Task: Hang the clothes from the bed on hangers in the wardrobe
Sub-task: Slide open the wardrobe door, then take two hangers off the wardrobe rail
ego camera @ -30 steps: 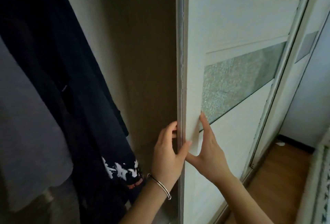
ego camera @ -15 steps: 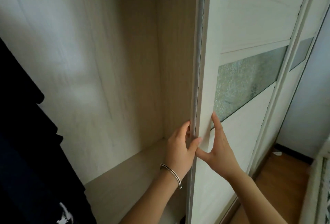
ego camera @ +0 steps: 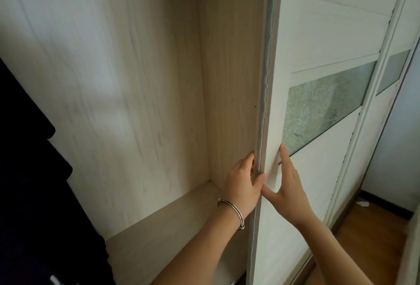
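Head view is taken up mostly by the pale wood-grain wardrobe compartment [ego camera: 136,103], which lies open across the left and centre of the frame with its bare shelf board [ego camera: 170,228] at lower centre. Right of it stands the white sliding door with a frosted glass band [ego camera: 318,23], its grey brush-edged rim running top to bottom just right of centre. Dark hanging garments [ego camera: 34,193] crowd the lower left edge, and I cannot see what holds them up. No bed, loose clothes or hangers are in frame, so the things to be hung are outside my view.

At lower centre the left hand [ego camera: 243,184] grips the door's rim, fingers curled behind the edge and thumb pinching the front face. The right hand [ego camera: 288,189] lies flat on the door face just beside it, fingers straight and together, thumb spread toward the left thumb. A thin silver bangle [ego camera: 234,212] rings the left wrist.

I judge the step to be sliding the door toward the right of the frame to open the compartment. I would push level along the track, the flat palm driving and the clamped hand steering, both at one height so the panel does not rack. The fingers behind the edge could get nipped where the door overlaps the next panel, so I would slow down before the stop.
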Motion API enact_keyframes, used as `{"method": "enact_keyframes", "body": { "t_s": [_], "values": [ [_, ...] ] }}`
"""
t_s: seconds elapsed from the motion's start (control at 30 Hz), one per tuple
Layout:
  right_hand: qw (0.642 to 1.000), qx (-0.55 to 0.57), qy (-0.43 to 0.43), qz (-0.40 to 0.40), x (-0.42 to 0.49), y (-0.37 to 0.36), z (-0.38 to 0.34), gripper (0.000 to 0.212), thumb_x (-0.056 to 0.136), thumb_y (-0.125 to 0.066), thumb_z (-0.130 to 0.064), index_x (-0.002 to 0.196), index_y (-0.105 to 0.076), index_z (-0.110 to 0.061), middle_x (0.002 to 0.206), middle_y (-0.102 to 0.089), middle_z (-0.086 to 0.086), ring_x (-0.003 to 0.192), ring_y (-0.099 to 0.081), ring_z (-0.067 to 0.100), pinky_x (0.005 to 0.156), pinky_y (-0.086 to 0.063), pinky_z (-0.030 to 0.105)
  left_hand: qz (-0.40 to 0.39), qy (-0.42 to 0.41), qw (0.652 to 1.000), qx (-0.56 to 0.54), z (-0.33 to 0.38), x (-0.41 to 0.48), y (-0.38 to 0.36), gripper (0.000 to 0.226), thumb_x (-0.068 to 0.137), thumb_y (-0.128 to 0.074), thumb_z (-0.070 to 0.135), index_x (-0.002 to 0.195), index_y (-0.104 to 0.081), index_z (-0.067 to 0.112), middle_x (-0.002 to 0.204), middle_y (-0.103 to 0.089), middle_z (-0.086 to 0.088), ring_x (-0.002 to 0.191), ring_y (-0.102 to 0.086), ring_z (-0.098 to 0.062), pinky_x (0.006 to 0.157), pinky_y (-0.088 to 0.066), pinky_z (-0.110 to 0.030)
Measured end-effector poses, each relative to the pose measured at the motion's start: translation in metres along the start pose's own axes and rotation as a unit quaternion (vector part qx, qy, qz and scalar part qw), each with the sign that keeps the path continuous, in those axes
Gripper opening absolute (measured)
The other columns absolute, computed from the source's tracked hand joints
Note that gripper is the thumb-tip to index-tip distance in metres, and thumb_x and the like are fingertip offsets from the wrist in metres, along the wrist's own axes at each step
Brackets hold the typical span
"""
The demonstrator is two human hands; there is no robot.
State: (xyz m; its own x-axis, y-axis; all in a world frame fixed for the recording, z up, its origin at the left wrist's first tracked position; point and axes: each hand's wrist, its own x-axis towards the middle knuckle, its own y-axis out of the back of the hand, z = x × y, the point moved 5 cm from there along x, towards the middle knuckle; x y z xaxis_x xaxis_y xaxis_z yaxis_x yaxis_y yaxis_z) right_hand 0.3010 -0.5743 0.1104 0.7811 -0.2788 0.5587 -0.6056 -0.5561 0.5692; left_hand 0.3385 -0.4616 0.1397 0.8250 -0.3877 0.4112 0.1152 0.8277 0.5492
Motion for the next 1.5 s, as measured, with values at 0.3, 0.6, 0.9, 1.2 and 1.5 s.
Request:
{"method": "enact_keyframes", "body": {
  "t_s": [0.3,0.6,0.9,1.2,1.5],
  "values": [
    [0.964,-0.065,0.224,0.128,-0.005,-0.003,-0.095,0.045,0.08,-0.052,-0.034,0.123,-0.047,-0.021,0.126,-0.047,0.0,0.12,-0.043,0.023,0.1,-0.032,0.033,0.069,-0.062,0.995,-0.026,0.011,-0.032,0.092,0.026,0.078,-0.054,0.035,0.09,-0.071,0.02,0.081,-0.07,0.018,0.082,-0.066,0.0,0.074,-0.052,-0.012],
    [0.932,0.159,0.324,0.036,0.047,-0.051,-0.25,0.027,0.08,-0.047,-0.03,0.086,-0.071,-0.02,0.086,-0.066,-0.018,0.092,-0.055,-0.001,0.075,-0.045,0.03,0.284,-0.106,0.924,0.232,0.059,-0.1,0.309,0.038,0.076,-0.045,0.045,0.093,-0.072,0.026,0.081,-0.061,0.036,0.084,-0.055,0.023,0.073,-0.038,0.008],
    [0.858,0.382,0.342,-0.038,0.068,-0.058,-0.425,0.014,0.088,-0.052,-0.031,0.087,-0.062,-0.041,0.087,-0.064,-0.032,0.094,-0.057,-0.01,0.078,-0.039,-0.001,0.413,-0.087,0.849,0.318,0.131,-0.121,0.456,0.032,0.082,-0.055,0.033,0.111,-0.063,0.023,0.099,-0.059,0.024,0.103,-0.055,0.002,0.09,-0.036,-0.001],
    [0.85,0.452,0.161,-0.216,0.138,-0.053,-0.528,0.044,0.086,-0.058,-0.032,0.125,-0.052,-0.013,0.112,-0.061,0.001,0.096,-0.058,0.013,0.085,-0.046,0.027,0.239,0.118,0.821,0.505,0.128,-0.056,0.486,0.023,0.093,-0.036,0.021,0.1,-0.054,0.008,0.111,-0.059,-0.014,0.097,-0.049,-0.025,0.077,-0.035,-0.029],
    [0.863,0.392,0.156,-0.276,0.151,-0.074,-0.544,0.012,0.084,-0.044,-0.005,0.08,-0.055,-0.008,0.072,-0.048,0.005,0.064,-0.043,0.016,0.06,-0.036,0.023,0.236,0.263,0.698,0.623,0.123,-0.025,0.531,0.033,0.092,-0.035,0.022,0.115,-0.055,0.009,0.127,-0.054,-0.014,0.117,-0.049,-0.033,0.095,-0.04,-0.037]
  ]
}}
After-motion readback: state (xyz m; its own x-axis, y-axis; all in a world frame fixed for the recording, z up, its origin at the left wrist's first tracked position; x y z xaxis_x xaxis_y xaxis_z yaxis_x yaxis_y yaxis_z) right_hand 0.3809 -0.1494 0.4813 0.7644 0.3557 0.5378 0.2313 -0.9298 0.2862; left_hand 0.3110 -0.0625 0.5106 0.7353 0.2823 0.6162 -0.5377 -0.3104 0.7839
